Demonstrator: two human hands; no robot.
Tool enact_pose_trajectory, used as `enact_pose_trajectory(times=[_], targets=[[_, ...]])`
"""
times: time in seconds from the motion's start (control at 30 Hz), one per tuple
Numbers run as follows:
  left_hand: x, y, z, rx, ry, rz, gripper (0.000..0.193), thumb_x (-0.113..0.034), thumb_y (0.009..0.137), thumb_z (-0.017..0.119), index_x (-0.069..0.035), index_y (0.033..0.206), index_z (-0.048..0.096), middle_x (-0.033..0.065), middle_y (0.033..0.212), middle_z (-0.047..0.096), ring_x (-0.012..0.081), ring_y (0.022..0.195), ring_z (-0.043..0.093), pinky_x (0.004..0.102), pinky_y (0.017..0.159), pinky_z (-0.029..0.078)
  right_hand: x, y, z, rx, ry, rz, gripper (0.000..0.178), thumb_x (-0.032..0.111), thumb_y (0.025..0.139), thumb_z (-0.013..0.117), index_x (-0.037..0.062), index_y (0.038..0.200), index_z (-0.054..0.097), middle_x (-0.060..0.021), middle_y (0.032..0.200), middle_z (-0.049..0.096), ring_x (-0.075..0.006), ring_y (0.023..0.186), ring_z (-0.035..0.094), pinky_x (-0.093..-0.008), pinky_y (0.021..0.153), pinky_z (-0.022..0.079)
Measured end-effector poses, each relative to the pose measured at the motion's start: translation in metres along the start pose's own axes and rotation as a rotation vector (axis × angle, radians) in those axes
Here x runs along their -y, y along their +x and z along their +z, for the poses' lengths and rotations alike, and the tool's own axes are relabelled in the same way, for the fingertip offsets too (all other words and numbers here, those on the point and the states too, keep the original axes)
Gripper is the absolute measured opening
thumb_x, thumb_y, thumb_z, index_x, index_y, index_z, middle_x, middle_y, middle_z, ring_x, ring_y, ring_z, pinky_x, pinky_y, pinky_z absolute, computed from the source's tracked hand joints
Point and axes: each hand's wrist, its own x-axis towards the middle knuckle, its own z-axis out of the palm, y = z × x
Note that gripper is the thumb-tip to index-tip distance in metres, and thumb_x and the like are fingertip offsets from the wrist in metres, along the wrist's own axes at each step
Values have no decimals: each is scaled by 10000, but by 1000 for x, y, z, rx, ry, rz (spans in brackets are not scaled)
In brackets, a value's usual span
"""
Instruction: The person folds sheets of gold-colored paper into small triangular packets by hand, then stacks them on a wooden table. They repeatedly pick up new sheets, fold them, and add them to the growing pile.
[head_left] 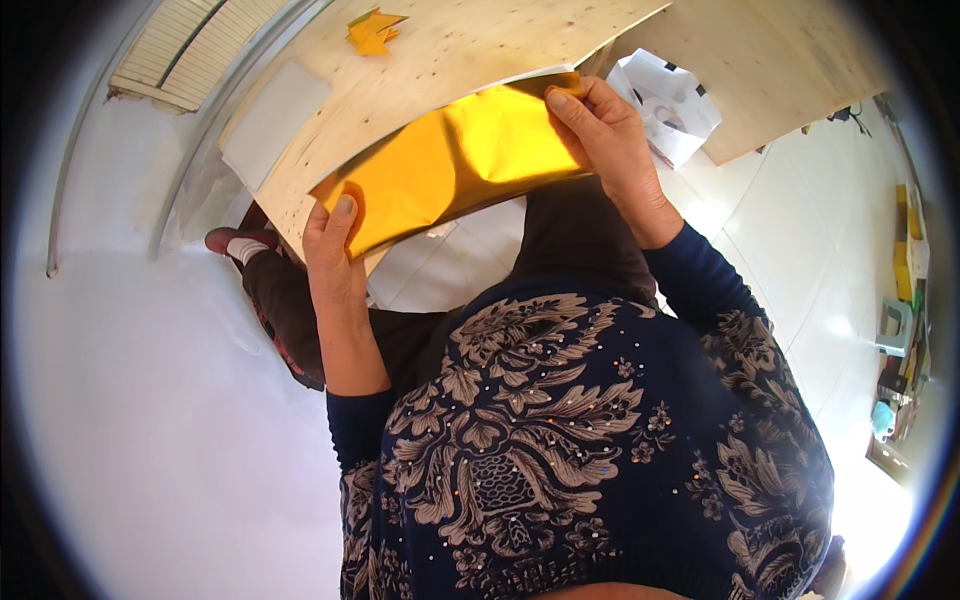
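A long strip of shiny gold foil paper (455,155) is stretched between my two hands, above the near edge of the wooden table. My left hand (335,240) pinches its left end, with the thumb on the gold face. At the other end my right hand (612,135) grips the upper right corner, thumb in front and fingers behind. A pale edge shows along the top of the sheet. Its surface is creased and bends slightly in the middle.
A small folded gold paper piece (374,32) lies on the wooden table (480,50). Toward the left of the tabletop is a pale flat sheet (275,120). A white plastic bag (664,105) stands to the right of my right hand. Various items, including a grey stool (895,327), line the far right.
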Motion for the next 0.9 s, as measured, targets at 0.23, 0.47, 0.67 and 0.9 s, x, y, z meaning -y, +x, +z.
enact_pose_trajectory(times=[0.23, 0.47, 0.67, 0.9], targets=[[-35, 3, 32, -417, 889, 695, 234, -115, 802, 705, -16, 1002, 635, 69, 970, 620, 181, 902, 585, 286, 833, 458, 4, -9, 9, 101, -298, -170, 208, 190, 850, 703, 7, 824, 607, 34, 645, 505, -33, 591, 421, -183, 517, 366], [-48, -5, 111, 431, 858, 472, 316, -194, 704, 777, -39, 951, 656, 64, 912, 658, 176, 845, 613, 276, 786, 471, 28, -30, 25, 339, -421, -250, 185, 151, 822, 713, 5, 802, 601, -42, 617, 538, -74, 568, 445, -231, 515, 398], [-43, -12, 121, 455, 760, 218, 197, -160, 749, 770, -25, 836, 654, -10, 754, 632, 61, 702, 562, 197, 664, 451, 31, -31, 25, 325, -476, -240, 209, 179, 809, 719, 9, 793, 599, -74, 602, 544, -112, 525, 473, -252, 499, 413], [-43, -12, 120, 388, 732, 200, 191, -161, 755, 728, 10, 829, 684, 46, 754, 661, 89, 679, 568, 222, 656, 454, 31, -34, 22, 380, -461, -222, 237, 223, 800, 732, 12, 823, 627, -78, 624, 577, -114, 549, 520, -260, 521, 428]])
